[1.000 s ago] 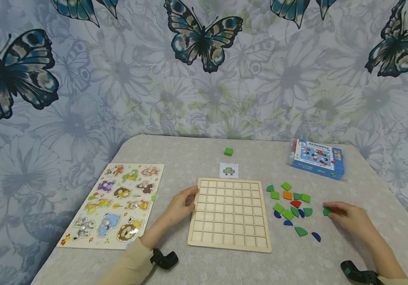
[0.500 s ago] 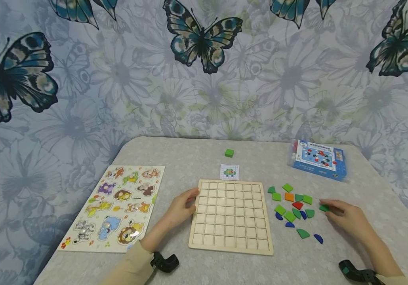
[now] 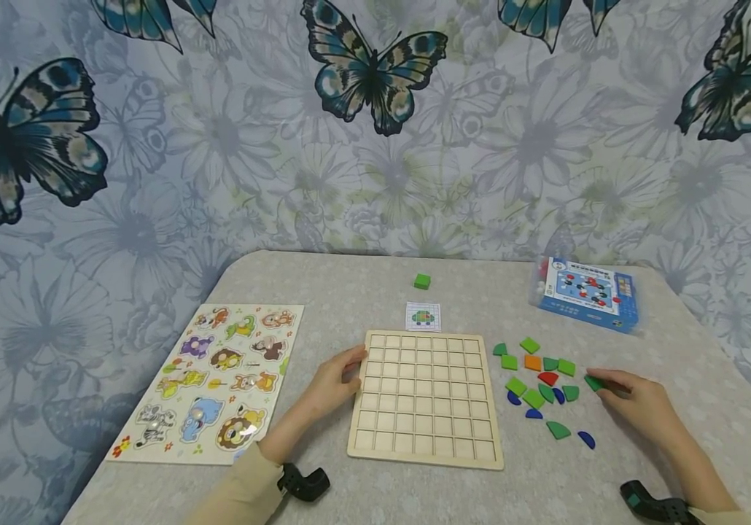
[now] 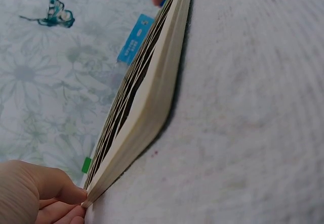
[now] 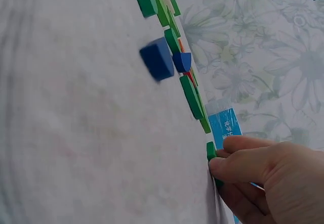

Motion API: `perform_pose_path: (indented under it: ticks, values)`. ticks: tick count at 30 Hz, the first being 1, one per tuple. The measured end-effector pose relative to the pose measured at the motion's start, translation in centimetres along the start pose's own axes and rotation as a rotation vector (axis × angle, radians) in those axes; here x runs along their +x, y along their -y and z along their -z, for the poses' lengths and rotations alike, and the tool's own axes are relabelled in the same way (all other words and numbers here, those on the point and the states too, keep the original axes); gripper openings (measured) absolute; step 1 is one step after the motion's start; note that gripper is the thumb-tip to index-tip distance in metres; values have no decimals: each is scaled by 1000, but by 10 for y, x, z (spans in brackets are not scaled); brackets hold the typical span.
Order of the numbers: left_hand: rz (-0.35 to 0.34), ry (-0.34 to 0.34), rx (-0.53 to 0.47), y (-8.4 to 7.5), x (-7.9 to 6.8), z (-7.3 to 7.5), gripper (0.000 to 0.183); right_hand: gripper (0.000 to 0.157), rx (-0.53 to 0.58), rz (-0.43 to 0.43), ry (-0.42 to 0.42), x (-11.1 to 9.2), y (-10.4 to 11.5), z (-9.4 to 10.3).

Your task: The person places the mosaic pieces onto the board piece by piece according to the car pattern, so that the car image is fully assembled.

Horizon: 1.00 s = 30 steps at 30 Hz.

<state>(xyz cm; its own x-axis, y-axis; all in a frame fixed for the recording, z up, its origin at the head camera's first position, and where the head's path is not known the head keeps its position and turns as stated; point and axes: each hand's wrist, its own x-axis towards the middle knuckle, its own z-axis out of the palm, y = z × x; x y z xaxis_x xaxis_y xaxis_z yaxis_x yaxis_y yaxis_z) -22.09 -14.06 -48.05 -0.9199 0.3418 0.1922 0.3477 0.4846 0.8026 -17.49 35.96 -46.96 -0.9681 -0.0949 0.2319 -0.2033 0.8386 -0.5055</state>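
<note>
A pale wooden grid board (image 3: 424, 397) lies flat at the middle of the table. At its left edge my left hand (image 3: 332, 383) grips the rim, with the thumb and bent fingers against the wood in the left wrist view. To the right of the loose pieces, my right hand (image 3: 641, 401) pinches a small green block (image 3: 593, 383) between thumb and fingers, low at the tabletop. Its exact shape is partly hidden by the fingers. Nearby lie several green, blue, orange and red pieces, among them a red piece (image 3: 548, 378) and a blue half-round piece (image 3: 586, 440).
A small pattern card (image 3: 423, 317) lies behind the board, and a green block (image 3: 422, 281) sits beyond it. An animal picture puzzle (image 3: 211, 386) is at the left. At the back right is a blue box (image 3: 588, 295). The patterned wall rises behind the table.
My right hand has slid slightly left with the green block, which has turned a little between the fingers. The left hand keeps its place on the board. The head view has shifted slightly.
</note>
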Motion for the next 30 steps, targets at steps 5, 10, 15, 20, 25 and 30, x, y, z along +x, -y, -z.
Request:
perform_pose_path:
  ticks: [5,10,15,20,25,30]
  values:
    - [10,0,-4,0,0,0,59,28,-22,30,-56,3,2,-3]
    - [20,-3,-16,1,0,1,60,29,-6,25,-114,11,17,-1]
    - [15,-2,-31,1,0,0,60,33,115,-5,-94,24,47,-1]
    - [0,6,-26,2,1,-2,60,34,230,4,-83,39,86,-16]
    - [12,1,-22,1,0,-2,60,31,297,68,-32,53,119,-39]
    - [10,-8,-19,1,-1,-1,60,30,336,126,28,61,147,-65]
